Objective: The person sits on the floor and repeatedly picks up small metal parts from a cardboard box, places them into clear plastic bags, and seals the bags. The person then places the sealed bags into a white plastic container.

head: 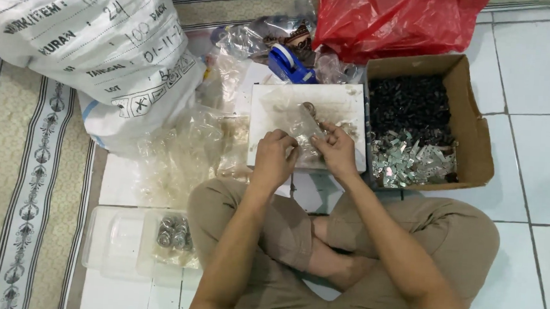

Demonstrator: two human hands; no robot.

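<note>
Packing step in hand, I'd say: left hand (273, 159) and right hand (335, 148) both pinched shut on a small clear plastic bag (306, 126) over the white flat board (309, 121); next calls for steady fingers at the bag's mouth, parts waiting in the brown cardboard box (465, 121) alongside.

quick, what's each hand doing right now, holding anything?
Left hand: closed, pinching the small clear plastic bag.
Right hand: closed, fingers on the same bag.
</note>
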